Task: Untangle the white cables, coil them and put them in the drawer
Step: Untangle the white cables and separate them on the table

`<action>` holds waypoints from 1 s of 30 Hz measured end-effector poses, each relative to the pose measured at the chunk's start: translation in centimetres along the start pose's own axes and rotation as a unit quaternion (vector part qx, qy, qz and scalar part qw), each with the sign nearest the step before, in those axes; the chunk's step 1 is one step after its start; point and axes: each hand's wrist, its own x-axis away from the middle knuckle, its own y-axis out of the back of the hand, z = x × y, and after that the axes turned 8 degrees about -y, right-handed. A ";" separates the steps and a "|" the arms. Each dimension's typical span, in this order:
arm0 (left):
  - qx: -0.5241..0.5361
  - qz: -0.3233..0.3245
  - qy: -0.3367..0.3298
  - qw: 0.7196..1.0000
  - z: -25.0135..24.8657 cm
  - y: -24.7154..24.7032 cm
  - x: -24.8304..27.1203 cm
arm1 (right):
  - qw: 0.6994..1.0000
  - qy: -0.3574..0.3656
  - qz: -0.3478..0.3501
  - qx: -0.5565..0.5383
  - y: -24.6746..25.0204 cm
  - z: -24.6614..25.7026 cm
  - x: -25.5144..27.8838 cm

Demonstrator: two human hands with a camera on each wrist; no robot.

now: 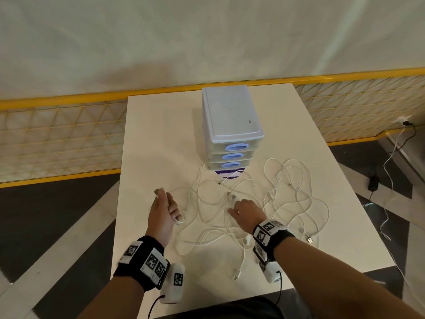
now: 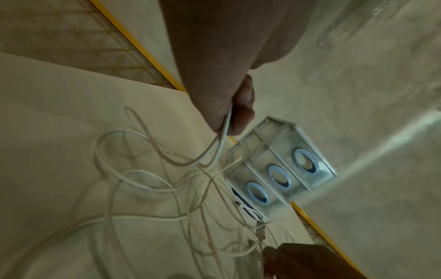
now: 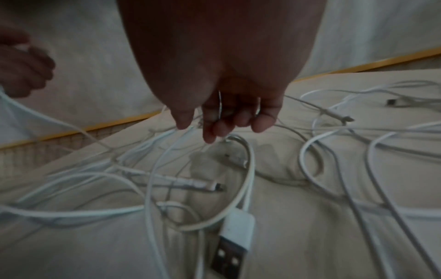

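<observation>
A loose tangle of white cables spreads over the near half of the white table. My left hand is lifted at the tangle's left edge and grips one cable, with its USB plug sticking out above the fist. Over the tangle's middle, my right hand reaches down, and cable strands run between its curled fingers. A pale drawer unit with three blue-handled drawers stands behind the cables, all drawers pushed in.
A USB plug and several small connectors lie among the loops. A yellow mesh railing runs behind the table. Dark floor lies to both sides, with a power adapter and wall cables to the right.
</observation>
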 end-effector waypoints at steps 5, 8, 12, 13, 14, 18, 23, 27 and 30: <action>-0.055 0.049 -0.043 0.996 -0.3 -0.6 0.5 | 0.996 -0.039 0.076 -0.038 0.2 1.1 -0.6; -0.087 0.056 -0.061 0.993 -0.3 -0.6 0.2 | 0.986 -0.069 0.069 -0.133 0.3 1.0 -0.1; -0.116 0.060 -0.066 0.989 -0.4 -1.1 0.2 | 0.939 -0.122 0.129 -0.294 1.5 0.5 2.3; -0.118 0.062 -0.066 0.989 -0.5 -1.3 0.2 | 0.948 -0.116 0.131 -0.267 2.2 0.3 2.9; -0.118 0.065 -0.068 0.989 -0.5 -1.6 0.2 | 0.964 -0.099 0.129 -0.211 3.0 0.1 3.6; -0.117 0.061 -0.059 0.989 -0.5 -2.5 0.1 | 0.991 0.023 0.095 -0.089 5.7 0.4 5.3; -0.119 0.075 -0.052 0.989 -0.1 -3.4 1.3 | 0.951 0.116 -0.030 -0.286 6.2 3.9 6.3; -0.125 0.108 -0.066 0.984 0.3 -4.6 2.7 | 0.940 0.166 -0.062 -0.291 4.9 6.9 6.8; -0.121 0.107 -0.092 0.982 0.4 -4.9 3.3 | 0.929 0.183 -0.062 -0.315 4.0 8.1 7.2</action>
